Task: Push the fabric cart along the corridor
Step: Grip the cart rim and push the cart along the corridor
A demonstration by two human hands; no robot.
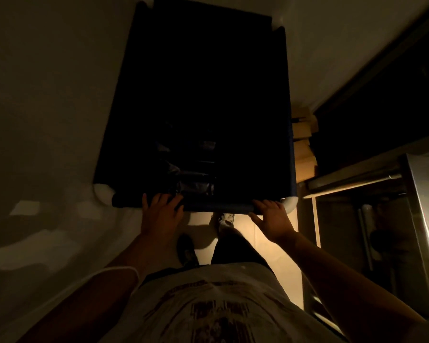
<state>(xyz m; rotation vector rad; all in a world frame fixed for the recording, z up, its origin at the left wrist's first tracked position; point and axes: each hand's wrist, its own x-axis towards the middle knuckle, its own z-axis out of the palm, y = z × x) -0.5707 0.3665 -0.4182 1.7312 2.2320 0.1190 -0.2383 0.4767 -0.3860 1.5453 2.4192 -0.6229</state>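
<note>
A large dark blue fabric cart (pixel 124 120) with white corner pieces fills the middle of the dim corridor in front of me. Its inside is nearly black; some shiny plastic-wrapped items (pixel 196 186) show faintly near the close end. My left hand (pixel 162 212) lies over the near rim left of centre, fingers curled on it. My right hand (pixel 273 216) holds the same rim by the right corner, thumb spread below the edge. My feet are visible on the floor under the rim.
A pale wall (pixel 47 107) runs close along the cart's left side. On the right, stacked cardboard boxes (pixel 306 154) touch the cart's side, with a dark doorway (pixel 382 107) behind them. A metal cabinet with a handle (pixel 367 233) stands at near right.
</note>
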